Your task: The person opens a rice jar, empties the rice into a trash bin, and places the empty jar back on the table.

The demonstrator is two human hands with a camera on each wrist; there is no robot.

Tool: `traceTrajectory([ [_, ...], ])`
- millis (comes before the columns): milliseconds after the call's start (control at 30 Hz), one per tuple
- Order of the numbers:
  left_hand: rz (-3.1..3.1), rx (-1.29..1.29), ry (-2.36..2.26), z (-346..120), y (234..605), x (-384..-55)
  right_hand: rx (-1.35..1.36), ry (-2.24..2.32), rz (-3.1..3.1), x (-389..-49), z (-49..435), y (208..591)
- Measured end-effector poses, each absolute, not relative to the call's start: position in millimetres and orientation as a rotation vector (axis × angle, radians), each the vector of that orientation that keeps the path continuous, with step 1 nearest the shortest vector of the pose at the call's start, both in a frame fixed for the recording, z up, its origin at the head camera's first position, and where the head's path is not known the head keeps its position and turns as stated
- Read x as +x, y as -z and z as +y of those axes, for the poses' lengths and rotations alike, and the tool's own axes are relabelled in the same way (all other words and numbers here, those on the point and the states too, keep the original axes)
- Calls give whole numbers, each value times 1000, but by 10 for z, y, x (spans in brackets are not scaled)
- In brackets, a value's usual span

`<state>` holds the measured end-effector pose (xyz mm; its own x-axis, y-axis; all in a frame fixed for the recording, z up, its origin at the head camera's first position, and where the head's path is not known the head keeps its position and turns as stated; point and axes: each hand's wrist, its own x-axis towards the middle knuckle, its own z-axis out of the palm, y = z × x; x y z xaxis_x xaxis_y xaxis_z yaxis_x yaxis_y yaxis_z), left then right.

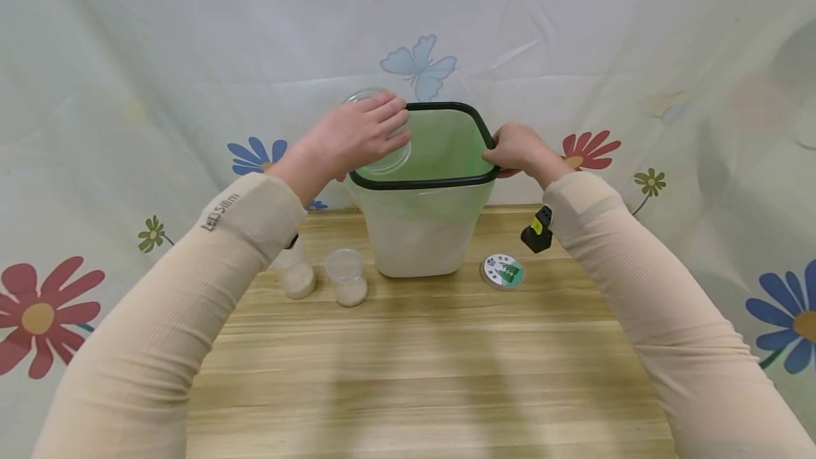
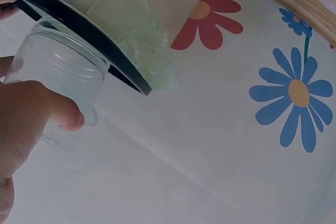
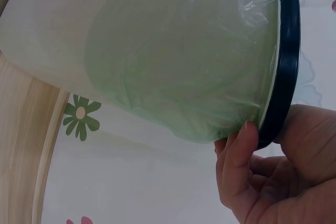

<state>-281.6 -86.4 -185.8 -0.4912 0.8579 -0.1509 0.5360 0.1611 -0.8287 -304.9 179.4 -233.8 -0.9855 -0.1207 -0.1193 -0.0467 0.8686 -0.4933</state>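
A white translucent bin [image 1: 421, 239] stands on the table, its black rim [image 1: 423, 184] circling a green plastic bag [image 1: 449, 147] that lines the inside. At the left of the rim my left hand [image 1: 357, 134] grips a clear jar [image 2: 60, 59], tilted with its mouth end right at the rim in the left wrist view. No contents show through the jar's clear wall. My right hand [image 1: 519, 147] holds the right corner of the bin's rim; in the right wrist view its fingers [image 3: 239, 156] curl around the outside beneath the black band.
Left of the bin stand two clear containers with pale contents, one nearer container [image 1: 347, 275] and one jar [image 1: 296, 278] partly behind the left sleeve. A round lid [image 1: 502, 271] with a green leaf print lies to the right. Behind hangs a flowered curtain [image 1: 287, 34].
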Motion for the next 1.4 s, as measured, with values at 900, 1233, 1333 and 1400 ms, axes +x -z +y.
traceTrajectory([
  [900, -2119, -1328, -1031, -970, 1857, -2854, -136, 765, 2889, -3062, 1788, 2347],
  [1233, -2084, -1347, -1109, -906, 1838, -2832, -145, 746, 2904, -3056, 1789, 2340],
  [1333, -2082, -1346, -1154, -885, 1838, -2828, -145, 740, 2906, -3054, 1785, 2341],
  [1400, -2077, -1335, -1210, -867, 1838, -2825, -146, 737, 2907, -3048, 1781, 2338],
])
